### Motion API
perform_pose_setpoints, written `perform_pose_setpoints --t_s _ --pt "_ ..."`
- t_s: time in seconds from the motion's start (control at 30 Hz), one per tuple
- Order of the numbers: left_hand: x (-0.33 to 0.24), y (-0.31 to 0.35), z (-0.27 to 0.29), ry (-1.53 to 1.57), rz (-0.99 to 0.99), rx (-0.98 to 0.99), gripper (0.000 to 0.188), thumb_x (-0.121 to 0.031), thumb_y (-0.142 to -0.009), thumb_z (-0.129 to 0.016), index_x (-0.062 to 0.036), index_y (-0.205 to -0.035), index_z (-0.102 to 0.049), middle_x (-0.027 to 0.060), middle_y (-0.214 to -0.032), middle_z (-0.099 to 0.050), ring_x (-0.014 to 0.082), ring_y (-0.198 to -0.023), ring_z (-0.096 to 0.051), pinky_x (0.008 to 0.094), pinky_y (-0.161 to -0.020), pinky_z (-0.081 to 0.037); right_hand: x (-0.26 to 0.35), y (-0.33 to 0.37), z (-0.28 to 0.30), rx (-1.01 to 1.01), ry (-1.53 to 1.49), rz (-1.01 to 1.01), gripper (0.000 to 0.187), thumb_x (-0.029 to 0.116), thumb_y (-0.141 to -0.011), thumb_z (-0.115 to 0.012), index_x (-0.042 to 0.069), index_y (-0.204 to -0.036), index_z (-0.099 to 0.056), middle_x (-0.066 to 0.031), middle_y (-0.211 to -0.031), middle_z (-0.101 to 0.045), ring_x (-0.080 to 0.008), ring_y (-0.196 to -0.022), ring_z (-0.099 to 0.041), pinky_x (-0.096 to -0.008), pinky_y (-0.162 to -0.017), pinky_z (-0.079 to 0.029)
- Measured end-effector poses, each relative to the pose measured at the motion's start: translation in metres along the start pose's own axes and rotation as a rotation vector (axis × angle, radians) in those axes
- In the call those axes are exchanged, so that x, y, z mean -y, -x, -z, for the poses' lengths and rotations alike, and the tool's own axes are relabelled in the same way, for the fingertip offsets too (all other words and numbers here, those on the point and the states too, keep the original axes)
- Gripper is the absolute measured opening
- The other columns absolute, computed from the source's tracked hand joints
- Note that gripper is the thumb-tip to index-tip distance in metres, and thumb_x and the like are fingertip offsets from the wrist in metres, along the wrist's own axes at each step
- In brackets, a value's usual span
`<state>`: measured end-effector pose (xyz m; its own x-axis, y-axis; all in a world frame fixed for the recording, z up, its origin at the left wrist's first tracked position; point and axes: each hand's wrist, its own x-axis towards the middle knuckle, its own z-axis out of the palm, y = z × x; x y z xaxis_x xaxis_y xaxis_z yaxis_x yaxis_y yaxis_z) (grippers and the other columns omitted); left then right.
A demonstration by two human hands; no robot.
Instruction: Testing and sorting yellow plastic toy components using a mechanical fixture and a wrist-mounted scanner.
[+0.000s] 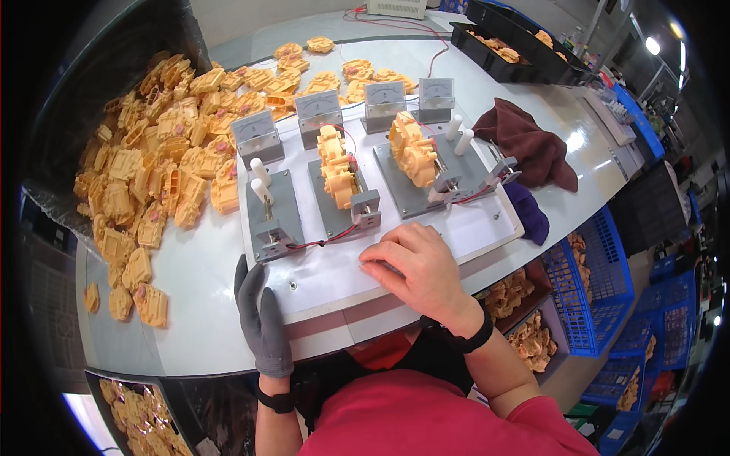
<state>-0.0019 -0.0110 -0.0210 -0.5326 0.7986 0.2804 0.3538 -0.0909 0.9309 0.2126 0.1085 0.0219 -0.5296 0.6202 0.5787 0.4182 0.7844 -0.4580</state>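
Observation:
My left hand (264, 323), in a grey glove, rests at the front left corner of a white board (327, 277). It is open, fingers straight and thumb apart. Bare, my right hand (418, 267) lies over the board's front edge with curled fingers; thumb and forefinger tips nearly meet, and anything between them cannot be made out. Two yellow plastic gearbox-like housings stand in grey metal fixtures: one in the middle fixture (337, 167), another in the right fixture (413, 150). The left fixture (275, 216) carries no housing. Four small analog meters, including one (319, 114), line the back.
A large heap of yellow housings (163, 152) spreads over the left and back of the table. To the right lie a brown cloth (528, 144) and a purple cloth (527, 213). Black bins (517, 45) stand at the back right; blue crates (589, 285) sit below the table's right side.

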Motion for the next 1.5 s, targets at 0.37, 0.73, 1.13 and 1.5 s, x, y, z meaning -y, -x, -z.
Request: perform_pose_setpoints --t_s 0.37,0.73,1.13,1.5 --pt "-0.004 0.000 -0.002 -0.013 -0.003 0.005 0.039 -0.008 -0.096 -0.043 0.0017 -0.132 -0.052 0.0220 -0.151 -0.035 0.0301 -0.141 -0.034 0.0397 -0.116 -0.025 0.000 0.000 0.001 0.004 0.002 -0.007 0.011 0.016 -0.078 -0.076 0.014 -0.087 -0.070 0.0000 -0.082 -0.058 -0.0211 -0.078 -0.057 -0.0332 -0.072 -0.043" --pt "-0.003 -0.001 0.000 -0.023 -0.018 0.007 0.039 -0.010 -0.096 -0.043 0.0018 -0.132 -0.052 0.0209 -0.151 -0.036 0.0293 -0.141 -0.034 0.0392 -0.116 -0.025 0.000 0.000 -0.001 -0.044 -0.001 0.056 0.012 0.014 -0.075 -0.078 0.013 -0.083 -0.069 0.0008 -0.080 -0.058 -0.0207 -0.075 -0.056 -0.0333 -0.069 -0.044" --pt "-0.066 -0.055 0.051 -0.129 -0.090 0.048 0.050 -0.011 -0.093 -0.060 -0.0025 -0.140 -0.047 0.0113 -0.141 -0.050 0.0204 -0.129 -0.047 0.0358 -0.107 -0.037 0.003 0.003 0.013 -0.102 -0.402 -0.128 0.042 0.017 -0.082 -0.076 0.007 -0.118 -0.056 -0.0085 -0.099 -0.060 -0.0216 -0.088 -0.059 -0.0336 -0.080 -0.048" --pt "-0.149 -0.157 -0.065 -1.023 -0.913 0.843 0.066 -0.010 -0.065 -0.077 -0.0153 -0.129 -0.058 0.0152 -0.134 -0.053 0.0398 -0.128 -0.044 0.0457 -0.108 -0.037 -0.014 -0.010 -0.005 -0.196 -0.673 -0.119 0.039 0.020 -0.089 -0.068 0.005 -0.123 -0.056 -0.0110 -0.109 -0.061 -0.0211 -0.097 -0.062 -0.0334 -0.084 -0.049"
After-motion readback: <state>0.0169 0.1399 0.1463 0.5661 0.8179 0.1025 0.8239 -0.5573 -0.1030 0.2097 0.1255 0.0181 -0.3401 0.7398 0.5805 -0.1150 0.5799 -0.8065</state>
